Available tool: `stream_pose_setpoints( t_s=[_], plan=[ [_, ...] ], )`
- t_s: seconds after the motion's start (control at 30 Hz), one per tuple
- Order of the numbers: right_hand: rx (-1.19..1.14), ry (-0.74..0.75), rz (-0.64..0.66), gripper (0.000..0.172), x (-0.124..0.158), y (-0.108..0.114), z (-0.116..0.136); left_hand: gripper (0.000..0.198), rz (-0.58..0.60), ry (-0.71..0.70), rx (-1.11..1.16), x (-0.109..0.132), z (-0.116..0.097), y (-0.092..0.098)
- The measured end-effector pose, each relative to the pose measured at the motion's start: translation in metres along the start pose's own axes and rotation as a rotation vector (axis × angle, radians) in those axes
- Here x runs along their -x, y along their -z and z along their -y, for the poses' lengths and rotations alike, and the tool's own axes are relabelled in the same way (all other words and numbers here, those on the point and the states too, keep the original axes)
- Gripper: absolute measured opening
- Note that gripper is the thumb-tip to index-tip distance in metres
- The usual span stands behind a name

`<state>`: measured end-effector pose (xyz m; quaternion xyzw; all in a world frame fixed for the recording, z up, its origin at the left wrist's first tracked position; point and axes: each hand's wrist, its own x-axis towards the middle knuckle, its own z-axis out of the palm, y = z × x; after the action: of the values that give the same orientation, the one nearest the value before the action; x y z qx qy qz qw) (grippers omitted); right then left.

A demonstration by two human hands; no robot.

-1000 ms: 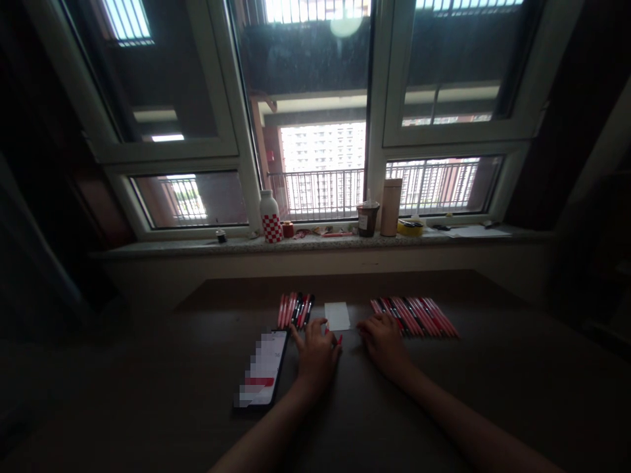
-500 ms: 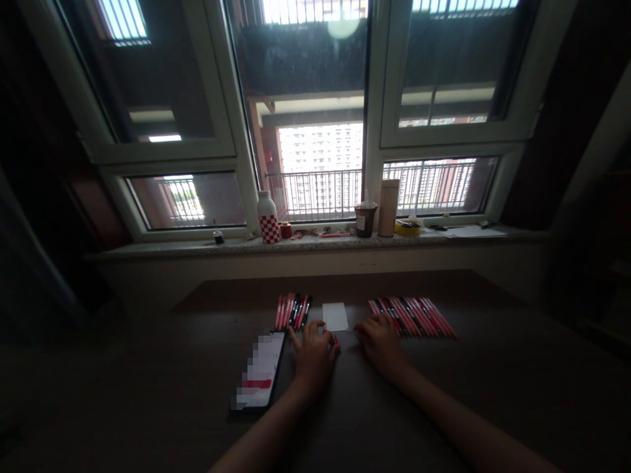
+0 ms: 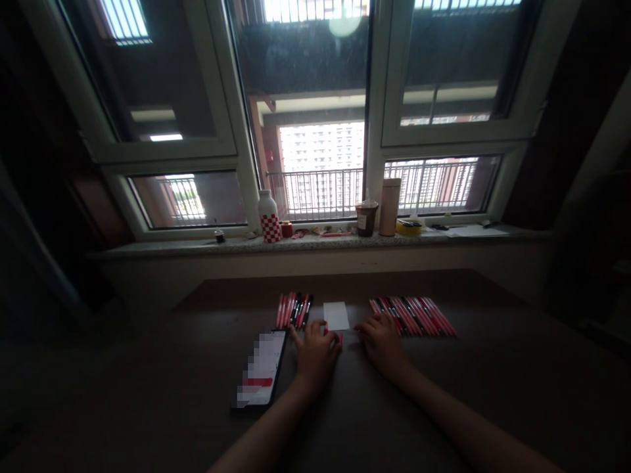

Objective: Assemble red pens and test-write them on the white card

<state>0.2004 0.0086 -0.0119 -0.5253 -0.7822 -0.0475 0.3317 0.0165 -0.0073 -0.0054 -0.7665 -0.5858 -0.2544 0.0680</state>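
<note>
My left hand point(image 3: 317, 355) is on the dark table, its fingers curled and closed around a small red piece point(image 3: 340, 339), perhaps part of a pen. More red shows between its fingertips. My right hand point(image 3: 382, 343) rests a short way to the right, fingers bent and pressed together; whatever is in them is hidden. Between and just beyond the hands lies a white square of paper point(image 3: 336, 315). A row of red and black pens point(image 3: 292, 310) lies beyond my left hand, and a longer row of similar pens point(image 3: 419, 315) sits beside my right hand.
A phone point(image 3: 261, 368) with its screen lit lies left of my left forearm. Along the windowsill point(image 3: 315, 243) stand a checkered bottle point(image 3: 270, 220), a brown drink cup point(image 3: 366, 220), a tall tan flask point(image 3: 390, 207) and a yellow item point(image 3: 409, 227).
The red piece at my left hand has turned to stand a little more upright. Both hands otherwise keep nearly the same place, and the pen rows lie unchanged.
</note>
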Motion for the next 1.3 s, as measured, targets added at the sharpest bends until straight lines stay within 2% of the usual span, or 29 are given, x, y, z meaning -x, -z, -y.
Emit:
stream_pose_setpoints(
  t_s=[0.9, 1.3],
  plan=[
    [0.017, 0.002, -0.003, 0.017, 0.0004, 0.0004, 0.0008, 0.013, -0.003, -0.018, 0.006, -0.0009, -0.0015, 0.0002],
    [-0.008, 0.018, 0.013, 0.022, 0.0004, 0.0004, -0.0002, 0.015, -0.015, -0.025, -0.006, -0.0003, -0.0002, -0.0025]
  ],
)
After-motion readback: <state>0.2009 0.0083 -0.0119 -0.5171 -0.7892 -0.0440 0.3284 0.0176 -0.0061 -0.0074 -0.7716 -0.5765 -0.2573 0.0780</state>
